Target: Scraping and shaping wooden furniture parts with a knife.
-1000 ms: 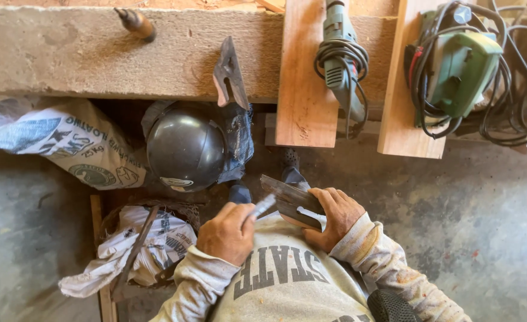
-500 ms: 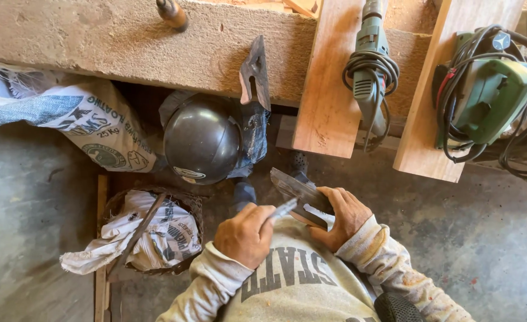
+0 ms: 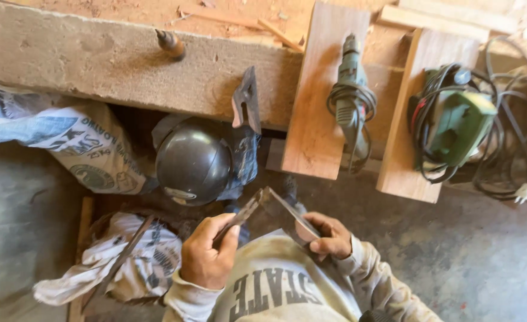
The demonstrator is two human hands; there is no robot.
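Observation:
My left hand [image 3: 207, 259] grips a thin grey metal strip [image 3: 242, 214], much like a file, that angles up to the right. Its tip meets the upper end of a flat dark metal plate [image 3: 287, 217]. My right hand [image 3: 330, 235] holds that plate by its lower right end, fingers curled over the edge. Both hands are close to my chest, over a light sweatshirt, just below the front edge of the wooden workbench [image 3: 96, 65].
A black helmet [image 3: 193, 164] and a printed sack [image 3: 78, 143] lie under the bench, with a second crumpled sack [image 3: 144, 262] beside a wooden slat. A corded drill [image 3: 350, 98] and a green power tool [image 3: 457, 122] rest on two planks. A metal clip [image 3: 247, 98] hangs from the bench edge.
The view has shifted, so the bench sits lower and further right in frame. My hands keep the strip and plate; the plate now tilts more steeply.

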